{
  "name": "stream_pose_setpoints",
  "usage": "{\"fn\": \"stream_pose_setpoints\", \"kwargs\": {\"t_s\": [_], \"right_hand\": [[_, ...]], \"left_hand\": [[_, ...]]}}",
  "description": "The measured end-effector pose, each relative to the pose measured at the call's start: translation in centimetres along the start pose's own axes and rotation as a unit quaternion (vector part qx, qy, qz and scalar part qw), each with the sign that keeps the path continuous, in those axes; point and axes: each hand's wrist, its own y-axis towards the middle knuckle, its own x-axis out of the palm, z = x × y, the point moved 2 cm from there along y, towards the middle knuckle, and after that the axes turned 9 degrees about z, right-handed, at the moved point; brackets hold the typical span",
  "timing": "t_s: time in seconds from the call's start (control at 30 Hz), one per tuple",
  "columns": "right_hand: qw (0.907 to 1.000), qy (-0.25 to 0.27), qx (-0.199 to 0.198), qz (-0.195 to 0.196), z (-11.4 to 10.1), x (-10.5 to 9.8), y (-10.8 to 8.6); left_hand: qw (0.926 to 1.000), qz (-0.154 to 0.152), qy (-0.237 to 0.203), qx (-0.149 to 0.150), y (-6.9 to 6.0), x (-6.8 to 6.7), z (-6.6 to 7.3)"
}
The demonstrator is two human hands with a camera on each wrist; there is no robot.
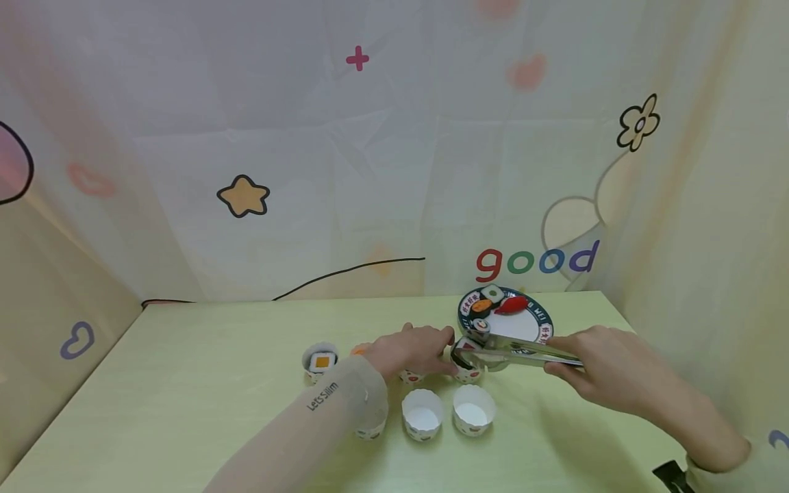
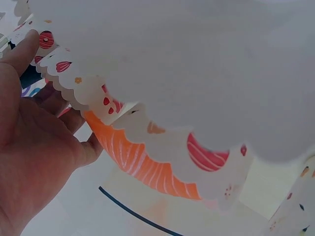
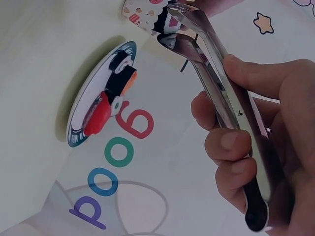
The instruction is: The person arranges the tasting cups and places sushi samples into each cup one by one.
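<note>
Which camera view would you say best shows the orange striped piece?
The left wrist: the orange striped piece appears large, its pale stripes clear. The head view shows only a sliver beside the left hand; the right wrist, none.

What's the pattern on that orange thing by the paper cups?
The orange thing has pale stripes, best seen in the left wrist view.

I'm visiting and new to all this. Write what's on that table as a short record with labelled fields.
Right hand: grips metal tongs
Tongs' tips: at a dark-wrapped sushi piece at the mouth of a patterned paper cup
Left hand: holds that cup
Plate: a red-topped piece, an orange-topped piece and two rolls
Front row: two empty cups; third cup partly hidden by the left arm
Back-left cup: holds a yellow-topped piece
Backdrop: pale, with coloured lettering reading good
</note>
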Motion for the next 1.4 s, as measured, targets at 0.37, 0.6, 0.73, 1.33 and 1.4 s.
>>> {"fn": "stream_pose_setpoints", "kwargs": {"t_s": [0.37,0.6,0.73,1.33,1.4], "right_hand": [[0.9993,0.009,-0.002,-0.036,-0.4,-0.9,0.8],[0.9986,0.013,0.009,-0.051,-0.6,-0.8,1.1],[0.9983,0.016,0.018,-0.054,-0.5,-0.7,1.1],[0.9978,0.025,0.034,-0.052,-0.1,0.4,0.2],[0.9979,0.021,0.036,-0.049,-0.2,0.7,0.1]], "left_hand": [[1.0,-0.003,0.004,0.0,0.0,0.1,-0.1],[0.9999,-0.005,-0.007,-0.012,-0.3,-0.1,-0.2],[0.9999,-0.005,0.006,-0.015,-0.4,-0.2,-0.5],[0.9996,0.022,0.017,-0.007,-3.3,-3.0,-2.3],[0.9995,0.027,0.012,-0.007,-4.0,-3.5,-2.7]]}}
